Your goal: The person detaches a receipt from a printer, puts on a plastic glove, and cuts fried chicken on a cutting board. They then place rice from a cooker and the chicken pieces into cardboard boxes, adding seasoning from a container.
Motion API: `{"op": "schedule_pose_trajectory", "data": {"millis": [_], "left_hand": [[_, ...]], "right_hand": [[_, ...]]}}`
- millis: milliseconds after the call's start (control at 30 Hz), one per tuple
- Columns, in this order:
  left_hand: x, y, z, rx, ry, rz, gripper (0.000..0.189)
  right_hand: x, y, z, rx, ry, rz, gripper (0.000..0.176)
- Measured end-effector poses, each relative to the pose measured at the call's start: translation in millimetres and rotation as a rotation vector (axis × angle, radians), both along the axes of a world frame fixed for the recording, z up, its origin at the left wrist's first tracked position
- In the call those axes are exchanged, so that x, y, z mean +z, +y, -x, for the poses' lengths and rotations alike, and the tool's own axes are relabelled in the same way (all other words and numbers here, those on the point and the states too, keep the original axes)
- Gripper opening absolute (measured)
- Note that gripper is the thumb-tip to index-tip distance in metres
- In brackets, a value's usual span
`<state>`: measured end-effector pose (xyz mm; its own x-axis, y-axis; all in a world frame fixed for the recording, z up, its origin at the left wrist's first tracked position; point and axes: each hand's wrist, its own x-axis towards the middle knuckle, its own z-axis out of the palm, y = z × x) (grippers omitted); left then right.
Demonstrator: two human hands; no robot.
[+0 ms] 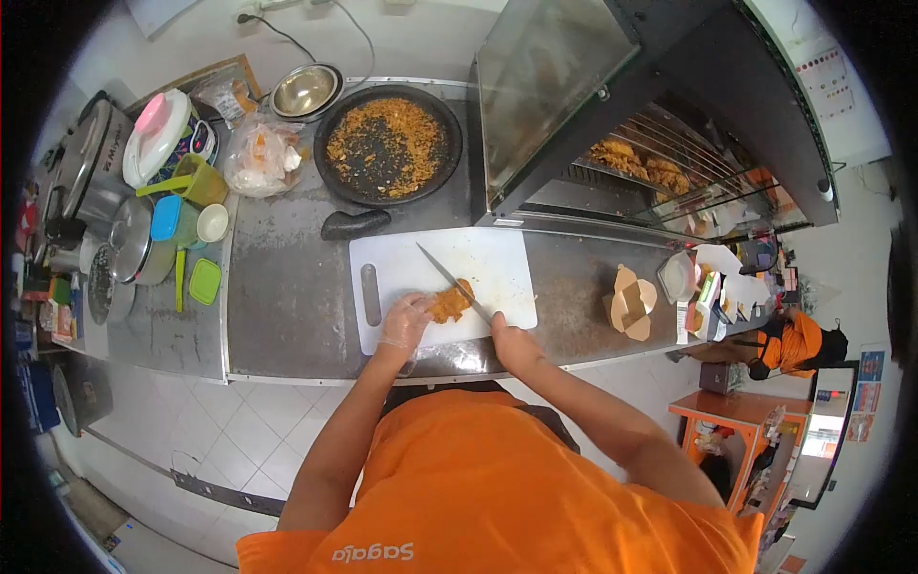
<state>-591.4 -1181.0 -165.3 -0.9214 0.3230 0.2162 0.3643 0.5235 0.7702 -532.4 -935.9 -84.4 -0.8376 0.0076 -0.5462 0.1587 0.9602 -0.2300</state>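
Now the craggy fried piece (451, 303) is held on the smooth board (392, 261) by the film-gloved fingers of the left hand (405, 321). A tapered metal knife (443, 268) is clasped by the right hand (517, 347).

White wall (430, 43), pale tiled floor (251, 435), orange cabinet (736, 408), grey counter (287, 287)
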Motion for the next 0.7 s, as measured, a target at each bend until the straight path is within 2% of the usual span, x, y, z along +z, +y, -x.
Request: {"op": "schedule_pose_trajectory", "data": {"millis": [67, 167, 233, 300, 367, 500, 633, 700], "left_hand": [[0, 0, -2, 0.002, 0.011, -0.009, 0.031], [0, 2, 0, 0.002, 0.038, -0.059, 0.030], [-12, 5, -1, -0.005, -0.044, 0.031, 0.030], [3, 9, -5, 0.012, -0.065, 0.061, 0.031], [7, 11, -3, 0.035, -0.075, 0.093, 0.031], [2, 14, -10, 0.064, -0.071, 0.008, 0.032], [2, 18, -9, 0.090, -0.071, 0.035, 0.032], [2, 23, -9, 0.103, -0.081, 0.054, 0.032]], "right_hand": [[-14, -1, 5, -0.014, 0.030, 0.029, 0.017], [-7, -5, 26, 0.009, 0.027, 0.014, 0.019], [48, -11, 31, 0.045, 0.029, 0.014, 0.018], [64, -18, 17, 0.080, 0.007, 0.020, 0.018], [59, -27, -10, -0.031, -0.042, 0.013, 0.017], [-29, -29, -3, -0.094, 0.073, 0.063, 0.020], [19, -39, 29, -0.013, 0.041, 0.053, 0.023], [50, -37, 15, -0.010, 0.028, 0.066, 0.020]]}}
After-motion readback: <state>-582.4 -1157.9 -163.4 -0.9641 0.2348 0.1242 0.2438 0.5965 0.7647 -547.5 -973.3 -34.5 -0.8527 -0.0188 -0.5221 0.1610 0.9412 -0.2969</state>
